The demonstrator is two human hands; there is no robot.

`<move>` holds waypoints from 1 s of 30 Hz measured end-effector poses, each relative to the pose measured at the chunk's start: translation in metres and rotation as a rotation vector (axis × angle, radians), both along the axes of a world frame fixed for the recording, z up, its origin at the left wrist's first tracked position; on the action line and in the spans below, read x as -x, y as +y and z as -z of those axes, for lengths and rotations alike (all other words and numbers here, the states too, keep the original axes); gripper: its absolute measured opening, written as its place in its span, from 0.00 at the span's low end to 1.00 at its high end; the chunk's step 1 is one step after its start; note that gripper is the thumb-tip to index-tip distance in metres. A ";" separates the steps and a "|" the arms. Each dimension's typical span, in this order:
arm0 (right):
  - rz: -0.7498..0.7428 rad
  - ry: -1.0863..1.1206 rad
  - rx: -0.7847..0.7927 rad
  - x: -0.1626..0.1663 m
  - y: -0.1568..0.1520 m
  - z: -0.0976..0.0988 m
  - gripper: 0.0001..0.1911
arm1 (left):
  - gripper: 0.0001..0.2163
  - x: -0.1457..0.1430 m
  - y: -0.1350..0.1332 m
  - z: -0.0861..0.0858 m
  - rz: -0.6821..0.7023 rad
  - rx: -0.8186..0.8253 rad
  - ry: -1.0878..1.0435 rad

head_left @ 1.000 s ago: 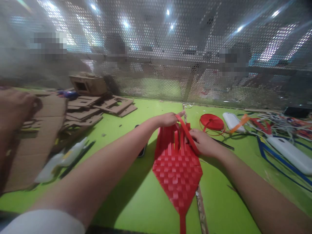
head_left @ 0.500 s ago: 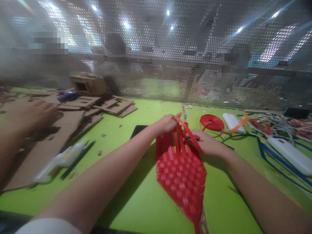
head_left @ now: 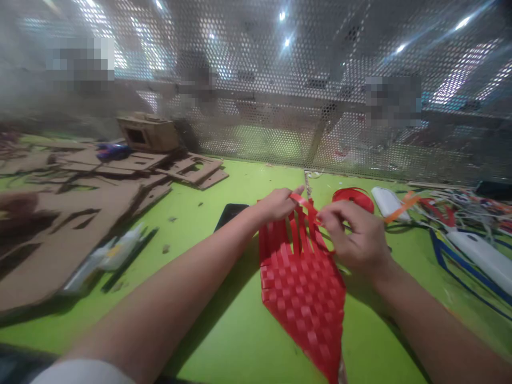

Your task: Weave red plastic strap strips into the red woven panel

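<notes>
A red woven mat of flat strips [head_left: 303, 288] lies on the green table [head_left: 224, 325], its point toward me and loose strip ends at its far side. My left hand [head_left: 276, 204] is closed, pinching one loose red strip [head_left: 307, 207] at the mat's top. My right hand [head_left: 357, 234] is raised over the mat's upper right, fingers curled and pinching at the strips. A red ribbon roll [head_left: 353, 196] lies just beyond my right hand.
Cardboard sheets [head_left: 80, 213] and a small cardboard box [head_left: 148, 132] cover the left. A black phone [head_left: 231, 214] and a glue bottle [head_left: 108, 257] lie nearby. White oblong objects [head_left: 482, 256], blue and orange strips clutter the right. Perforated metal screen [head_left: 280, 96] bounds the back.
My right hand lifted off the mat and moved up toward the loose strip. The mat shifted slightly right. Another person's hand at the far left withdrew from the cardboard.
</notes>
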State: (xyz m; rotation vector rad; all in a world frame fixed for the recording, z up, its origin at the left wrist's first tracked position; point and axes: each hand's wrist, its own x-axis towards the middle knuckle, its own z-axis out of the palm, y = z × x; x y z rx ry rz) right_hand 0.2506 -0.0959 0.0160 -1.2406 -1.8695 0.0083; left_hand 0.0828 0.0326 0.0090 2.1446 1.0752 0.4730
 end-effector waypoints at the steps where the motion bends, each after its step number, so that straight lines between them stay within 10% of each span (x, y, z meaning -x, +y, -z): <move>1: -0.034 -0.076 0.069 0.005 -0.003 0.000 0.11 | 0.32 0.000 0.000 0.000 0.004 0.005 -0.005; 6: 0.005 -0.164 0.361 0.021 -0.006 0.010 0.24 | 0.25 0.002 0.002 0.002 -0.002 0.025 -0.017; 15: -0.194 0.325 0.903 0.008 0.003 0.006 0.18 | 0.22 0.003 0.002 0.003 0.024 0.019 -0.015; 30: -0.163 0.284 0.989 0.005 0.008 0.011 0.05 | 0.12 0.007 -0.004 -0.001 0.023 -0.271 0.027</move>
